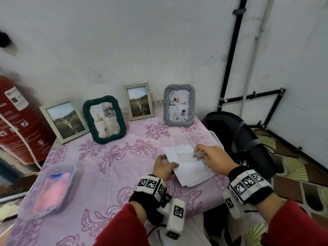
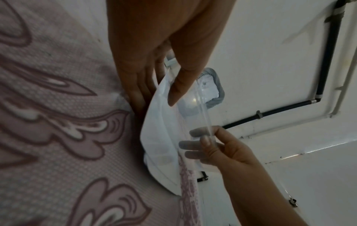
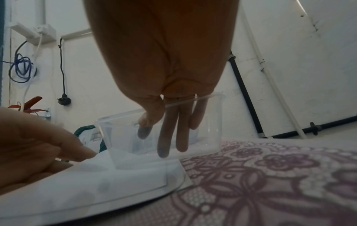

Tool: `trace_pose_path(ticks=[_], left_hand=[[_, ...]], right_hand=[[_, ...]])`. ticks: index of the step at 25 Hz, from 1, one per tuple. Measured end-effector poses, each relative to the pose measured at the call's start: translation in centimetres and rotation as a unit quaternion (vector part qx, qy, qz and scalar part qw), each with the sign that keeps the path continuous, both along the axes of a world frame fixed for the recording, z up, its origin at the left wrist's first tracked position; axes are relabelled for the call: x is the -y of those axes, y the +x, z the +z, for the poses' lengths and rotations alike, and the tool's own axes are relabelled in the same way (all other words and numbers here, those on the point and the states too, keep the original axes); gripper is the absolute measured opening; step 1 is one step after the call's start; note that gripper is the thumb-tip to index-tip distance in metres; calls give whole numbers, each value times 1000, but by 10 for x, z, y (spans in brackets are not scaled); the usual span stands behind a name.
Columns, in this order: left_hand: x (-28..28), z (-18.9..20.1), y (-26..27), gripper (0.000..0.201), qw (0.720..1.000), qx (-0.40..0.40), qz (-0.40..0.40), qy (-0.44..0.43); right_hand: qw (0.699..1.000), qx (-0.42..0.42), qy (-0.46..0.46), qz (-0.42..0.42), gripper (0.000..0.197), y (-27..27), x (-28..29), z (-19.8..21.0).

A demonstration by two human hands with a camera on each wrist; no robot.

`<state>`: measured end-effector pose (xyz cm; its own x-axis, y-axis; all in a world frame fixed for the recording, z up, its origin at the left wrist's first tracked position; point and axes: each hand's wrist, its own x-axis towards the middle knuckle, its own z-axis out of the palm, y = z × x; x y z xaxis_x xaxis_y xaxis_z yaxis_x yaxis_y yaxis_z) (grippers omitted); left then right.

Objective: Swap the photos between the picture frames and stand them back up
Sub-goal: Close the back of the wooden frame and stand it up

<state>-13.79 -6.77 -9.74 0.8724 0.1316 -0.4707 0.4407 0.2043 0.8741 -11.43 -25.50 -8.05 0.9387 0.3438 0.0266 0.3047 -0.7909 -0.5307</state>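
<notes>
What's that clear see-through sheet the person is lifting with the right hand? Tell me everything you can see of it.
The clear sheet looks like a thin, stiff pane of transparent plastic, rectangular with rounded corners and a bright edge. It is tilted up from the table, its lower edge near the white papers. The right hand grips its upper edge, thumb on one face and fingers showing through the other. The left hand holds the papers, not the sheet. The pink floral tablecloth and the grey frame show through or past it.
</notes>
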Motion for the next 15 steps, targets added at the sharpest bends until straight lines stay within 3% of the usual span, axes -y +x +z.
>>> trace_pose_path(ticks=[5, 15], left_hand=[[-11, -5, -2, 50, 1000, 19, 8, 4], [-78, 12, -1, 46, 989, 92, 39, 106]], right_hand=[[1000, 4, 6, 4, 17, 1, 1, -2], [1000, -12, 6, 14, 11, -1, 0, 2]])
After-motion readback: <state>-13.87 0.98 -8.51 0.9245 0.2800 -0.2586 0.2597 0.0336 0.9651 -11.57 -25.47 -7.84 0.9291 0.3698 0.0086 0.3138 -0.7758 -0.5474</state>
